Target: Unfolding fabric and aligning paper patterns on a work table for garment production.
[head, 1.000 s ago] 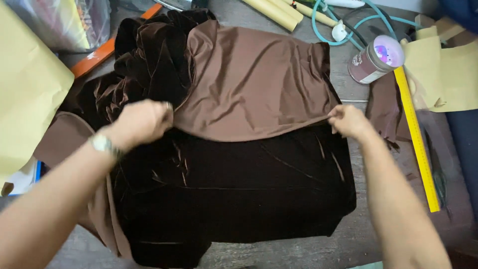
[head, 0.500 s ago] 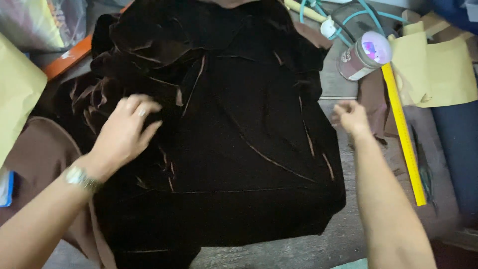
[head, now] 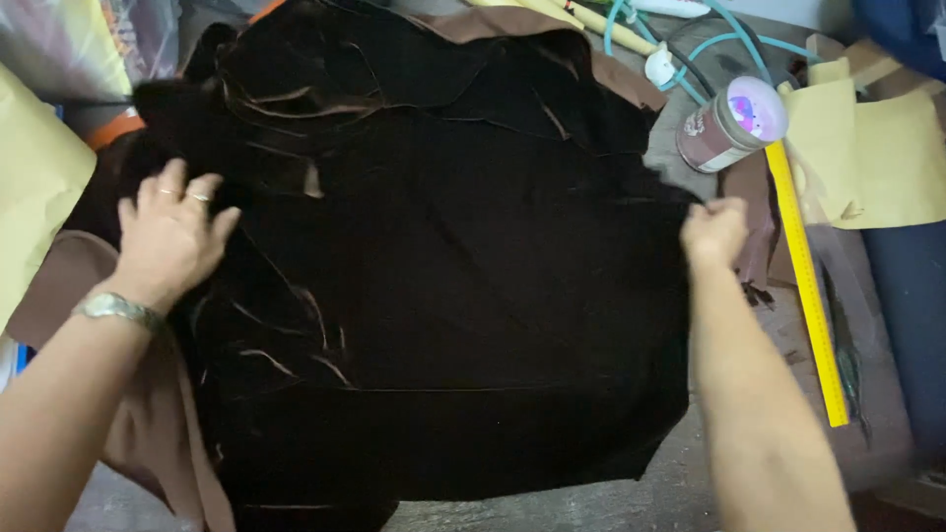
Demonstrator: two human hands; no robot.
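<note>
Pressing flat, fingers spread: left hand (head: pixel 169 236) on dark brown velvet fabric (head: pixel 443 286) near bench left edge; right hand (head: pixel 714 229) pinching fabric's right edge beside long yellow ruler (head: pixel 806 286).

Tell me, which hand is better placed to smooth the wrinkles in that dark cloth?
Probably the left hand: it lies flat on the dark cloth right at the creased folds. The right hand is at the smoother right edge.
</note>
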